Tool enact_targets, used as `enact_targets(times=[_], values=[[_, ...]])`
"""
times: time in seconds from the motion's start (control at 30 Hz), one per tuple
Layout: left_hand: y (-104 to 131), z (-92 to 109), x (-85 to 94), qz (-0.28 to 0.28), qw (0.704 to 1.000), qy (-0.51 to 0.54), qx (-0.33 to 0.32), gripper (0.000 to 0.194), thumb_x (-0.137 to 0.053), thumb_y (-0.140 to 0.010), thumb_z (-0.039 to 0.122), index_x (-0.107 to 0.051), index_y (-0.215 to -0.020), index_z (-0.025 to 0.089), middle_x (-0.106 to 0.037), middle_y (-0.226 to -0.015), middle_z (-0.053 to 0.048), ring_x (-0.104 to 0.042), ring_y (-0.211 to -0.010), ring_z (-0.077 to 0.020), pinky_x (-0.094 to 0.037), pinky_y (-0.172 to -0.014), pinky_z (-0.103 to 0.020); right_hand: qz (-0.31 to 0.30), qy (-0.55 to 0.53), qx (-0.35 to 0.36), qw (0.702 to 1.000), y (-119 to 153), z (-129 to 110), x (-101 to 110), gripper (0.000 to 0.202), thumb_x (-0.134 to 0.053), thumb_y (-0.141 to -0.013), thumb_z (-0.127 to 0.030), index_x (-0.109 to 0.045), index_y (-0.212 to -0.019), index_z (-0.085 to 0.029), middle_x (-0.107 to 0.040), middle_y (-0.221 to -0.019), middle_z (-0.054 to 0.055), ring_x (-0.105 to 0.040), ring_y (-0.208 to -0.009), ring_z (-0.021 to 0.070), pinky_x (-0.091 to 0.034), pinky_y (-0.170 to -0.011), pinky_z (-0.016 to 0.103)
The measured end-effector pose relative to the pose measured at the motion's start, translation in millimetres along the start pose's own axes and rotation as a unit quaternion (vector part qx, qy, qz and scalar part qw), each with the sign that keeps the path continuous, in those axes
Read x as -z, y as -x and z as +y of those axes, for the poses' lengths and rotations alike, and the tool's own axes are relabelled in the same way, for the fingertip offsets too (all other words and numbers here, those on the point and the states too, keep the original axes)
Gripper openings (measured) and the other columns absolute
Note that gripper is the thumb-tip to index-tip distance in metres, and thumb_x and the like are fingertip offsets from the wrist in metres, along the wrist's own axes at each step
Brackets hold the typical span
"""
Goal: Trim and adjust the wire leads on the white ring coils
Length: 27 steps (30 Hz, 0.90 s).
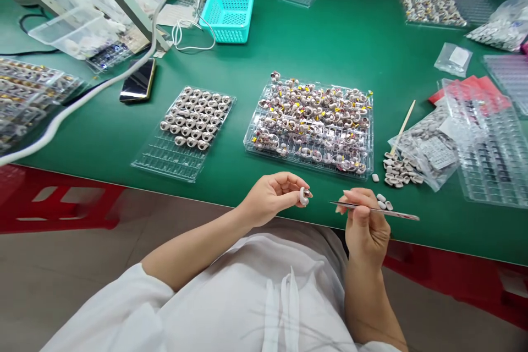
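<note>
Between thumb and fingers, my left hand [274,198] pinches a small whitish curved plastic part [303,196] just above the table's front edge. My right hand [367,220] grips a pair of metal tweezers [383,211], whose pointed tip faces left toward that part without touching it. Beyond my hands lies a stacked clear tray [309,168] full of similar parts with yellow and reddish bits. To its left, another clear tray [169,157] carries rows of beige parts [198,115]. Small whitish caps [381,198] lie beside my right hand.
A pile of beige shells [400,170], a wooden stick [403,126] and a bag of parts [429,143] lie right. Clear blister trays [490,143] overlap a red packet [490,93]. A turquoise basket [229,15], phone [139,80] and white cable [82,102] are left.
</note>
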<state>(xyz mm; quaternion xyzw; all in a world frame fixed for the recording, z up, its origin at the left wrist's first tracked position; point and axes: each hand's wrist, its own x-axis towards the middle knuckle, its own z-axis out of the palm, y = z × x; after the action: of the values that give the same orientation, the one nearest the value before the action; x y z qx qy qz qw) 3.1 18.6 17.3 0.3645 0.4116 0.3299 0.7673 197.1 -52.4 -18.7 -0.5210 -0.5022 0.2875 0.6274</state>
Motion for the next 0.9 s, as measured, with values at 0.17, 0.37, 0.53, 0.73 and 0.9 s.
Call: enact_targets(times=[0.17, 0.37, 0.53, 0.73, 0.9], values=[[1, -3, -2.1, 0.030, 0.999, -0.008, -0.032, 0.032, -0.084, -0.072, 0.033, -0.073, -0.092, 0.012, -0.077, -0.082, -0.007, -0.071, -0.070, -0.0154, -0.060, -0.073, -0.029, 0.021, -0.063, 0.001, 0.998, 5, -8, -7, 0.020, -0.052, -0.099, -0.031, -0.071, -0.102, -0.025, -0.061, -0.093, 0.006, -0.067, -0.078, 0.0188, -0.062, -0.057, 0.035], [3, -6, -5.0, 0.060, 0.997, -0.017, -0.053, 0.028, -0.083, -0.073, 0.033, -0.074, -0.089, 0.012, -0.077, -0.083, -0.007, -0.070, -0.067, -0.0143, -0.060, -0.073, -0.029, -0.006, -0.088, 0.007, 0.996, 13, -17, -19, 0.020, -0.058, -0.095, -0.017, -0.069, -0.109, -0.025, -0.061, -0.101, 0.005, -0.072, -0.077, 0.0167, -0.068, -0.065, 0.036], [4, -6, -7.3, 0.061, 0.996, -0.023, -0.059, 0.026, -0.082, -0.074, 0.032, -0.073, -0.089, 0.012, -0.077, -0.082, -0.006, -0.070, -0.069, -0.0143, -0.060, -0.071, -0.026, -0.018, -0.085, 0.005, 0.996, 16, -13, -25, 0.021, -0.057, -0.096, -0.017, -0.068, -0.111, -0.026, -0.061, -0.104, 0.006, -0.073, -0.083, 0.0179, -0.070, -0.070, 0.038], [5, -3, -8.4, 0.063, 0.996, -0.022, -0.055, 0.025, -0.082, -0.073, 0.031, -0.074, -0.087, 0.012, -0.076, -0.077, -0.005, -0.071, -0.069, -0.0146, -0.060, -0.071, -0.026, -0.009, -0.072, -0.005, 0.997, 17, -11, -28, 0.019, -0.057, -0.096, -0.019, -0.067, -0.110, -0.026, -0.061, -0.104, 0.006, -0.073, -0.085, 0.0188, -0.070, -0.073, 0.040], [6, -4, -8.1, 0.062, 0.996, -0.021, -0.053, 0.025, -0.082, -0.074, 0.032, -0.073, -0.088, 0.013, -0.076, -0.077, -0.005, -0.071, -0.069, -0.0146, -0.060, -0.071, -0.026, -0.003, -0.082, 0.000, 0.997, 17, -10, -30, 0.021, -0.057, -0.095, -0.017, -0.068, -0.111, -0.027, -0.062, -0.104, 0.006, -0.072, -0.085, 0.0180, -0.069, -0.073, 0.039]])
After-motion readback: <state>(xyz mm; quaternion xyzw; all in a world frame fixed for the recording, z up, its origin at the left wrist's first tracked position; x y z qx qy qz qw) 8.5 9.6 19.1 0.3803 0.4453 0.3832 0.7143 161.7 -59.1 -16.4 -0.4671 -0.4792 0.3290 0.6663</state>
